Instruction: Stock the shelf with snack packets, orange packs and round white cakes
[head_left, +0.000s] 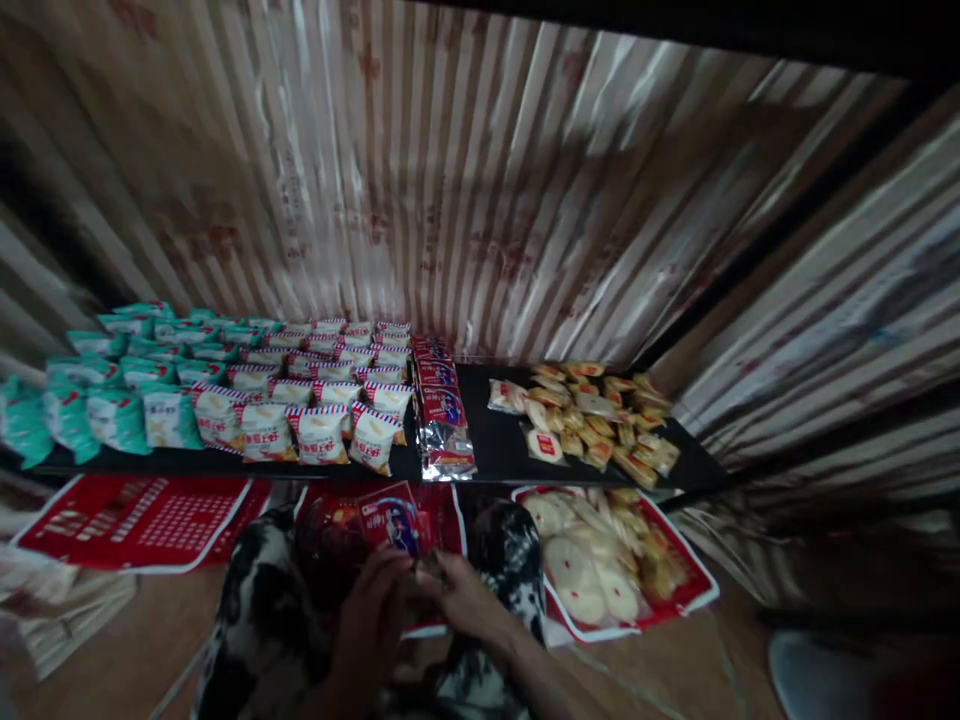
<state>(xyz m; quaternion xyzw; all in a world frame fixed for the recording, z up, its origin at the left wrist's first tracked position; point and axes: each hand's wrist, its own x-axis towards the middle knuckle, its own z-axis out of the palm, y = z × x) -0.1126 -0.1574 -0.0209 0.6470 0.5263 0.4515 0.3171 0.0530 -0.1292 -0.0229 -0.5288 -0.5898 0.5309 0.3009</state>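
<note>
Teal bags point(120, 415) stand in rows at the left end of the black shelf point(496, 445), with white, red-lettered snack bags point(321, 435) standing beside them up to the front edge. Small yellow-wrapped packs point(598, 425) lie heaped toward the right end. Striped sheeting point(450, 200) rises behind the back edge. Below the front right corner, a red-edged bag point(696, 585) holds pale round packs point(577, 580).

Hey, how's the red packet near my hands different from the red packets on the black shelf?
The red packet near your left hand and right hand appears singly, while the shelf packets overlap in a row. The red packet is lower, in front of the black shelf; the shelf packets lie on it. Both are red with blue patches.
</note>
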